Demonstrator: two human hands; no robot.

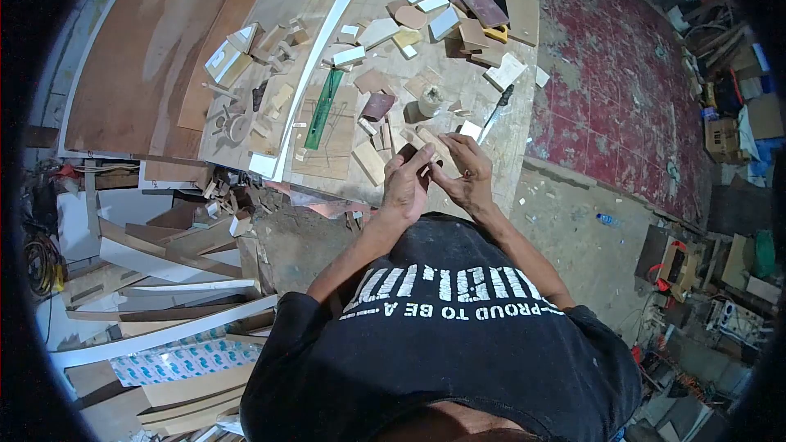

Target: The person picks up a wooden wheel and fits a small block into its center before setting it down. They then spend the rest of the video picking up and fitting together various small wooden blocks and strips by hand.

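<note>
My left hand (405,186) and my right hand (469,170) meet at the table's near edge, fingertips pinched close together. A small piece sits between them, mostly hidden by the fingers; its kind cannot be made out. Just beyond the hands lie small wooden strips and a pale wood block (368,163). A jar (431,100) of pale contents stands a little farther off. Right of it lies a long thin tool (496,115) with a dark handle. To the left, a green ruler (325,110) rests across a board (322,160) marked with drawn lines.
Many wood offcuts (379,33) cover the table's far part, beside a yellow-and-black tool (496,32). An assembled small wooden piece (230,56) stands at left. Large brown boards (135,57) lie farther left, with scrap panels (164,266) below. Red flooring (614,90) lies at right.
</note>
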